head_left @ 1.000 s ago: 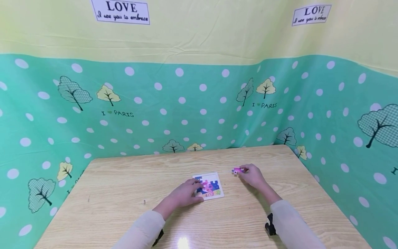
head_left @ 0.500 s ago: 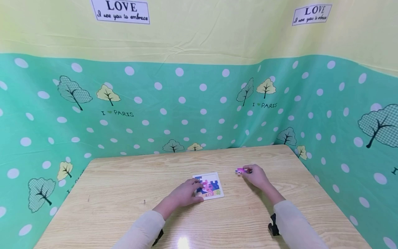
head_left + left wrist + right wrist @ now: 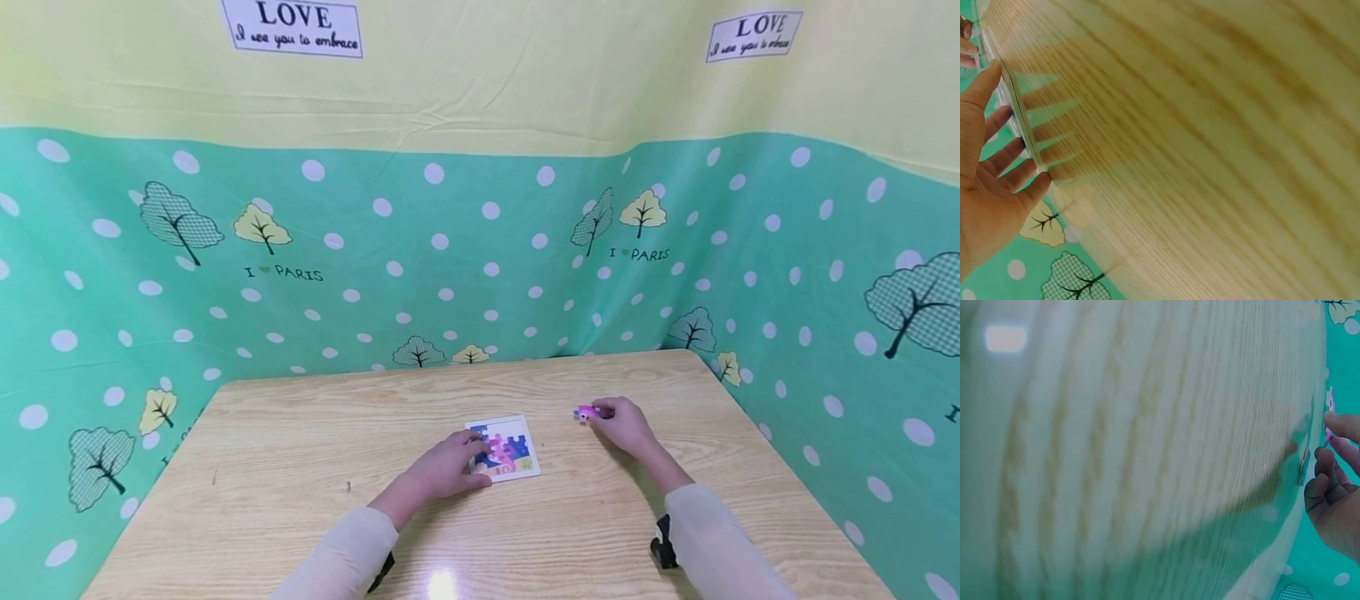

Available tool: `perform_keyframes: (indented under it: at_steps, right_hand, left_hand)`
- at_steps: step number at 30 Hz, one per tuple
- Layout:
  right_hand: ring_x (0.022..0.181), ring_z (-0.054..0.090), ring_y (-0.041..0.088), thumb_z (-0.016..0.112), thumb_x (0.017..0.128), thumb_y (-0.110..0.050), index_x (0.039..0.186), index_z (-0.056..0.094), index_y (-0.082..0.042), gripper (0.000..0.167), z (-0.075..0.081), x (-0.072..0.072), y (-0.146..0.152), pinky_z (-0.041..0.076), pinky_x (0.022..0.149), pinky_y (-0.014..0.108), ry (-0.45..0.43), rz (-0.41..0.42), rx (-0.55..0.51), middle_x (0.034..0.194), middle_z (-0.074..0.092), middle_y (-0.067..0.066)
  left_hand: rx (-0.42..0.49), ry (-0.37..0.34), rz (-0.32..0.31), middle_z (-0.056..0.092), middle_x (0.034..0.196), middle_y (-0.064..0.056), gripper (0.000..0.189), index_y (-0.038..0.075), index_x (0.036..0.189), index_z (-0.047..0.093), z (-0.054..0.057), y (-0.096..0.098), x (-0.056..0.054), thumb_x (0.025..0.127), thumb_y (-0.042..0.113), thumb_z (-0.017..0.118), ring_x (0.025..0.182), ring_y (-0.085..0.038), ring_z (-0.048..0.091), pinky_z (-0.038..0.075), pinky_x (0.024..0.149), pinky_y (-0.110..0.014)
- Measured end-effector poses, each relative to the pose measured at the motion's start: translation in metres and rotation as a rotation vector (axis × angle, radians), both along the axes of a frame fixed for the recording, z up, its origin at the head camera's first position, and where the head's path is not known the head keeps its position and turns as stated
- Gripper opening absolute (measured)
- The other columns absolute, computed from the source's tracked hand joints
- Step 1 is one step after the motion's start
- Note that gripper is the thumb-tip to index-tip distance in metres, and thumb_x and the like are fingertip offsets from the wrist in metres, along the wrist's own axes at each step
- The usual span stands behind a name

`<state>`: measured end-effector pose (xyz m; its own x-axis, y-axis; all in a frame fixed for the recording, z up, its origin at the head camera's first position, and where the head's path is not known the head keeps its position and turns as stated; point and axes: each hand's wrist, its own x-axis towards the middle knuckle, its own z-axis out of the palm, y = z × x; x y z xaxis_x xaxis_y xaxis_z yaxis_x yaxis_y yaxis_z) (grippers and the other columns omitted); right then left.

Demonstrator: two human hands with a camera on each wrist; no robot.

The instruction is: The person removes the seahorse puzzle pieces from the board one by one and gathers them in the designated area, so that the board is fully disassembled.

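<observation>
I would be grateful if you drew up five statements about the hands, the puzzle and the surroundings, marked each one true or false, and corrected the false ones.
1. The right hand pinches a pink piece printed with an eye. True.
2. The left hand is well away from the white frame. False: it touches the frame.
3. A white gap shows in the puzzle near its far side. True.
4. The table has a plain black top. False: the top is light-coloured with a wood grain.
5. The cloth behind the table is green with pale dots below and yellow above. True.
</observation>
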<state>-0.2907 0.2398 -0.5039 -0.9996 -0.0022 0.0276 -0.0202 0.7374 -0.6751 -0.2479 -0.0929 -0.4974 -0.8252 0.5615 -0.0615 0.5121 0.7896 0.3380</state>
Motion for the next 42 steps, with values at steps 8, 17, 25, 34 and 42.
perform_keyframes:
  at_steps: [8, 17, 25, 34, 42]
  right_hand:
    - [0.098, 0.057, 0.028, 0.064, 0.086, -0.014, 0.121, 0.059, 0.003, 0.039, -0.0013, -0.0004, -0.0018, 0.051, 0.084, 0.043, -0.003, 0.012, -0.005, 0.108, 0.059, 0.018]
    - [0.094, 0.057, 0.026, 0.066, 0.085, -0.014, 0.118, 0.061, 0.003, 0.038, -0.0034, -0.001, -0.003, 0.05, 0.082, 0.042, 0.013, 0.017, 0.039, 0.103, 0.059, 0.017]
    - [0.091, 0.057, 0.024, 0.065, 0.085, -0.013, 0.118, 0.061, 0.003, 0.037, -0.0055, -0.0045, -0.0052, 0.051, 0.081, 0.041, 0.015, 0.038, 0.087, 0.102, 0.058, 0.016]
    - [0.089, 0.055, 0.022, 0.066, 0.085, -0.014, 0.117, 0.063, 0.003, 0.036, -0.0063, -0.0068, -0.0072, 0.051, 0.08, 0.041, 0.035, 0.052, 0.13, 0.099, 0.058, 0.014]
    - [0.087, 0.054, 0.023, 0.064, 0.086, -0.013, 0.117, 0.062, 0.005, 0.036, -0.0029, -0.0067, -0.0086, 0.05, 0.081, 0.043, 0.054, 0.077, 0.164, 0.098, 0.058, 0.015]
  left_hand:
    - [0.003, 0.0, 0.007, 0.045, 0.141, -0.011, 0.054, 0.018, 0.13, 0.054, 0.0, -0.0005, 0.0006, 0.085, 0.048, 0.062, 0.13, -0.031, 0.044, 0.039, 0.107, -0.044]
    - [-0.013, -0.01, 0.018, 0.045, 0.141, -0.009, 0.056, 0.02, 0.131, 0.053, 0.0005, 0.0004, -0.0002, 0.085, 0.051, 0.061, 0.13, -0.029, 0.044, 0.039, 0.108, -0.043]
    - [-0.019, -0.016, 0.03, 0.044, 0.142, -0.009, 0.057, 0.021, 0.132, 0.052, -0.0021, 0.0006, -0.0008, 0.085, 0.052, 0.06, 0.131, -0.029, 0.043, 0.039, 0.108, -0.043]
    - [-0.037, -0.005, 0.023, 0.045, 0.141, -0.009, 0.057, 0.021, 0.133, 0.052, -0.004, 0.0013, -0.0012, 0.085, 0.052, 0.06, 0.13, -0.029, 0.044, 0.04, 0.107, -0.042]
    - [-0.039, -0.005, 0.028, 0.045, 0.141, -0.009, 0.056, 0.021, 0.132, 0.052, -0.0019, 0.0014, -0.0007, 0.085, 0.052, 0.06, 0.129, -0.028, 0.045, 0.04, 0.107, -0.042]
